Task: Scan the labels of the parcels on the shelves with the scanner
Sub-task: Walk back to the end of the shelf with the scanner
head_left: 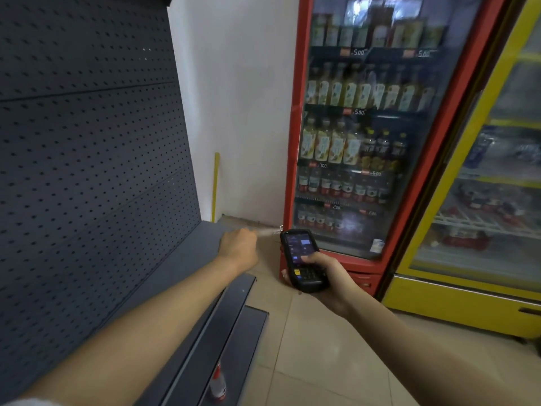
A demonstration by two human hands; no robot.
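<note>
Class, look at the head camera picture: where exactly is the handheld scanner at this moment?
The scanner sits right of centre in the head view, gripped in the right hand, low in front of the red drinks fridge, with the left hand just to its left.

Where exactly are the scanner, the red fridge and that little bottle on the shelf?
scanner (301,259): head view, on its lit screen.
red fridge (292,142): head view, on its left door frame.
bottle (218,385): head view, on its body, low on the shelf edge.
</note>
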